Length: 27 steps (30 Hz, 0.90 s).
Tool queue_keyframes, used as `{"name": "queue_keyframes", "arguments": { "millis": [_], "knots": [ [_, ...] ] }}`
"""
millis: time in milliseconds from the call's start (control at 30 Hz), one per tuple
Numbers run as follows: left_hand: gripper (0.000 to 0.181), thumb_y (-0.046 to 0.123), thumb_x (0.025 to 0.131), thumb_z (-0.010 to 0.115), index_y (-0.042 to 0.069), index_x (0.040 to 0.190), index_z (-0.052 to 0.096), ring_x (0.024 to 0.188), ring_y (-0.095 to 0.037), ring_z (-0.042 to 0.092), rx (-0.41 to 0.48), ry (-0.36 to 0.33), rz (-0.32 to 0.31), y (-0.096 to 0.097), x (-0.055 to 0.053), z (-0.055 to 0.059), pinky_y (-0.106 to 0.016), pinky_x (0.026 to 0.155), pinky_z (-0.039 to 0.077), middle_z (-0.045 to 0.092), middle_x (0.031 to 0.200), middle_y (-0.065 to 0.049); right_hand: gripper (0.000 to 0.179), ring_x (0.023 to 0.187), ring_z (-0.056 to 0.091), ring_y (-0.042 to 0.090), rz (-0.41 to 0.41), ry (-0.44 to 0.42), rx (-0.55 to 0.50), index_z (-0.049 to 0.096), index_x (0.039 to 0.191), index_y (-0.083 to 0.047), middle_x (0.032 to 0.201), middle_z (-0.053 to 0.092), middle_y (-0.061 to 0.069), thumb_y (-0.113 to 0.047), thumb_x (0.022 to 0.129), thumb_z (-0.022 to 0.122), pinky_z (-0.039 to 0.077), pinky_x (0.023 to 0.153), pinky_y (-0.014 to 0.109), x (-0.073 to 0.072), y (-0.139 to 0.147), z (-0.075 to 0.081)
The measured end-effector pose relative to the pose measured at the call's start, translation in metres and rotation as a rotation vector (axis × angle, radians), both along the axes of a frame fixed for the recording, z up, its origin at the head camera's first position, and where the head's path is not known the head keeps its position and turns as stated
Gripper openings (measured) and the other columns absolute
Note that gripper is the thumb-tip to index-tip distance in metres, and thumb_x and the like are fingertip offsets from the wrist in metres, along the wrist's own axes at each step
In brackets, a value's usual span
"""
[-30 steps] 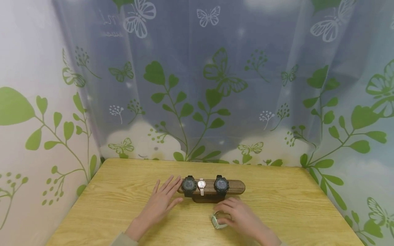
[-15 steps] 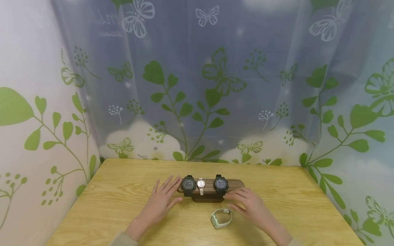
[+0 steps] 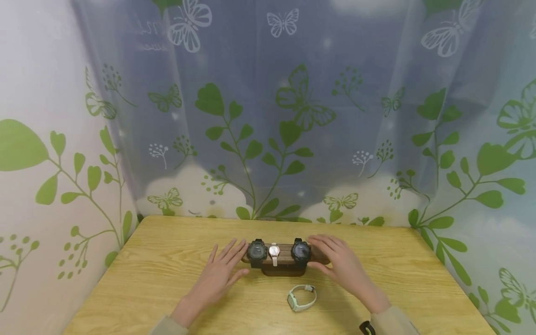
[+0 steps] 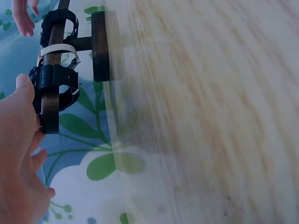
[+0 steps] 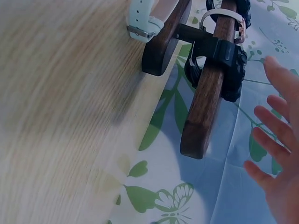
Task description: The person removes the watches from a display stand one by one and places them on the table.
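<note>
A: How does the left hand (image 3: 217,277) lie?
B: It is at the left end of the wooden watch stand (image 3: 286,252), fingers straight and spread, thumb apart, with nothing in its hold. The fingertips are right by the bar; whether they touch it, I can't tell.
A: And the right hand (image 3: 341,260)?
B: By the other end, fingers spread and only slightly bent, gripping nothing. From the right wrist you can see a gap between it and the bar.
A: What's on the stand?
B: Three watches, strapped around the bar. A chunky black watch (image 3: 257,251) sits near the left hand, and just beside it is a small pale-strapped watch (image 3: 274,251). Past some bare wood comes a second black watch (image 3: 301,251), close to the right thumb.
A: What about the mint-green watch (image 3: 292,302)?
B: That lies on the counter (image 3: 167,251) in front of the stand, on its side, strap looped, apart from both hands.
A: And behind everything?
B: A blue-grey curtain (image 3: 259,60) with leaves and butterflies.
</note>
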<state>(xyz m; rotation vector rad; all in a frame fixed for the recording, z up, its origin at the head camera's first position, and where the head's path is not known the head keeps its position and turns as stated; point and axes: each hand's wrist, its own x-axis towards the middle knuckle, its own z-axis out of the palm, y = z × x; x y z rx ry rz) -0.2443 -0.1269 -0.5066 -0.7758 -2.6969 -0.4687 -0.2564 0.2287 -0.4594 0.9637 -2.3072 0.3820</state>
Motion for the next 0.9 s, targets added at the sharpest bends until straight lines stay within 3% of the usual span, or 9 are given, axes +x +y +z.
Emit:
{"name": "queue_keyframes", "arguments": {
  "millis": [200,400,567,900],
  "knots": [
    [0.068,0.045,0.103,0.054,0.015,0.159,0.033,0.152,-0.032,0.026,-0.005,0.000,-0.002,0.000,0.000,0.001,-0.065,0.121,0.012,0.025,0.166,0.000,0.081,0.131,0.055,0.034,-0.059,-0.169,0.045,0.055,0.145,-0.011,0.143,0.059,0.009,-0.048,0.079,0.083,0.045,0.107,0.060,-0.011,-0.004,-0.006],
    [0.068,0.045,0.102,0.055,0.015,0.160,0.033,0.152,-0.032,0.026,-0.009,0.006,0.000,-0.001,-0.001,-0.001,-0.065,0.121,0.012,0.025,0.166,0.000,0.088,0.132,0.053,0.036,-0.061,-0.252,0.025,0.052,0.148,-0.010,0.145,0.057,0.011,-0.048,0.075,0.086,0.043,0.107,0.063,-0.021,-0.008,-0.018],
    [0.068,0.047,0.102,0.054,0.016,0.160,0.033,0.153,-0.029,0.023,-0.010,0.003,0.004,-0.001,-0.001,-0.002,-0.064,0.121,0.012,0.025,0.166,0.001,0.090,0.132,0.054,0.037,-0.062,-0.269,0.038,0.052,0.147,-0.011,0.144,0.058,0.014,-0.049,0.073,0.086,0.042,0.107,0.064,-0.027,-0.011,-0.025],
    [0.068,0.045,0.102,0.056,0.014,0.159,0.035,0.152,-0.032,0.027,0.005,-0.002,-0.004,-0.001,-0.001,-0.002,-0.066,0.121,0.013,0.025,0.166,0.000,0.084,0.128,0.057,0.034,-0.041,-0.217,0.046,0.057,0.142,-0.011,0.140,0.061,0.010,-0.044,0.071,0.090,0.046,0.105,0.062,-0.032,-0.015,-0.030]
  ]
}}
